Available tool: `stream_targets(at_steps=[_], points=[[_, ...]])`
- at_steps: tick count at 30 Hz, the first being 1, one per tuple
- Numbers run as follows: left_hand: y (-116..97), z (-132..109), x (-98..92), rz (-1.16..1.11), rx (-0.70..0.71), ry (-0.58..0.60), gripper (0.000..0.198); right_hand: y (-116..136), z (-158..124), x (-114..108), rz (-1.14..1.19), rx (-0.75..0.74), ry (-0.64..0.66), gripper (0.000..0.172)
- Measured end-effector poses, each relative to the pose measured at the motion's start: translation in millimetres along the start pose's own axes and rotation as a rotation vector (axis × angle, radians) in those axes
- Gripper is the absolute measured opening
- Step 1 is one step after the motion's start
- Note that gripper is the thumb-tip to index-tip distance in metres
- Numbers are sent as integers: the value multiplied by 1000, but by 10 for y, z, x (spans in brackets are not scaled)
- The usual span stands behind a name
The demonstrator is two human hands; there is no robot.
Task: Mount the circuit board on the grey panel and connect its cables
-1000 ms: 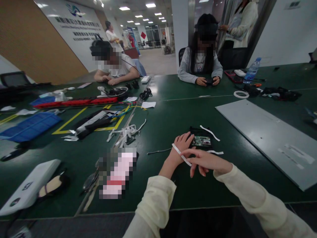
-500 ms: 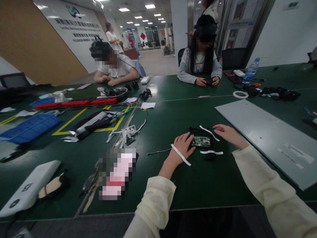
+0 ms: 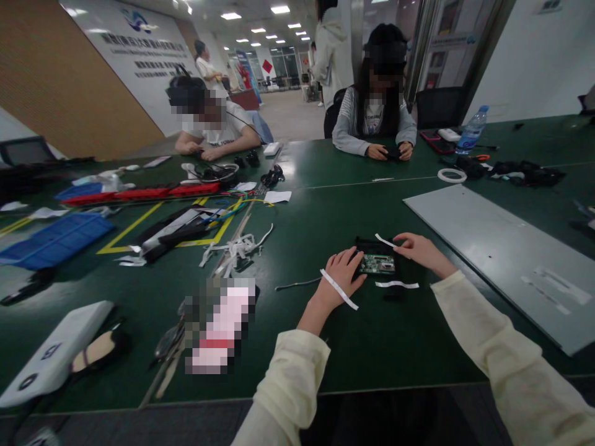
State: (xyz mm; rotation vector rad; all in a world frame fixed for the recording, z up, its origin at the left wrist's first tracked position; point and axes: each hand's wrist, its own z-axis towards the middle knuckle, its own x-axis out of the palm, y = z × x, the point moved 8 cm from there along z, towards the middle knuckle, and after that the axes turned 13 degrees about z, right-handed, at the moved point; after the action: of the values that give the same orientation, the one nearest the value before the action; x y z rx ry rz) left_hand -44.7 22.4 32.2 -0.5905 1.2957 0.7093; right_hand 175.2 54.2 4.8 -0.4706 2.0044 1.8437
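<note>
A small green circuit board (image 3: pixel 377 264) lies on a black backing on the dark green table (image 3: pixel 325 217). My left hand (image 3: pixel 341 272) rests flat just left of the board, fingers spread and fingertips touching its left edge. A white strip (image 3: pixel 343 293) lies across the back of that hand. My right hand (image 3: pixel 418 249) sits just right of the board's far corner, fingers drawn together on the end of a second white strip (image 3: pixel 383 240). A third white strip (image 3: pixel 396 285) lies near the board's front edge, beside a small black piece (image 3: pixel 394 297).
A long grey panel (image 3: pixel 488 248) lies to the right. Loose white strips (image 3: pixel 237 248), cables and black parts fill the middle left, a white device (image 3: pixel 51 356) the near left. Two seated people (image 3: pixel 372 124) work across the table, near a tape roll (image 3: pixel 452 176) and a water bottle (image 3: pixel 471 131).
My right hand left my left wrist, leaving a white strip on it, and moved right and away to the strip beyond the board. A standing person walked left behind the seated ones.
</note>
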Motion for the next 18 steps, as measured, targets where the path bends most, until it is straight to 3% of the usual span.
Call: stream_targets(at_steps=[4, 9, 13, 16, 18], points=[[2, -2, -12, -3, -3, -6, 54, 183, -93, 34, 345, 22, 61, 44], [-5, 6, -46, -9, -3, -34, 53, 841, -456, 212, 757, -86, 87, 35], [-2, -1, -8, -35, 25, -34, 50, 1209, -727, 672, 798, -223, 136, 27], [7, -27, 33, -49, 62, -5, 55, 1166, -814, 1115, 694, -197, 257, 24], [20, -46, 40, -53, 69, 8, 60, 1071, -829, 1266, 598, -170, 268, 22]])
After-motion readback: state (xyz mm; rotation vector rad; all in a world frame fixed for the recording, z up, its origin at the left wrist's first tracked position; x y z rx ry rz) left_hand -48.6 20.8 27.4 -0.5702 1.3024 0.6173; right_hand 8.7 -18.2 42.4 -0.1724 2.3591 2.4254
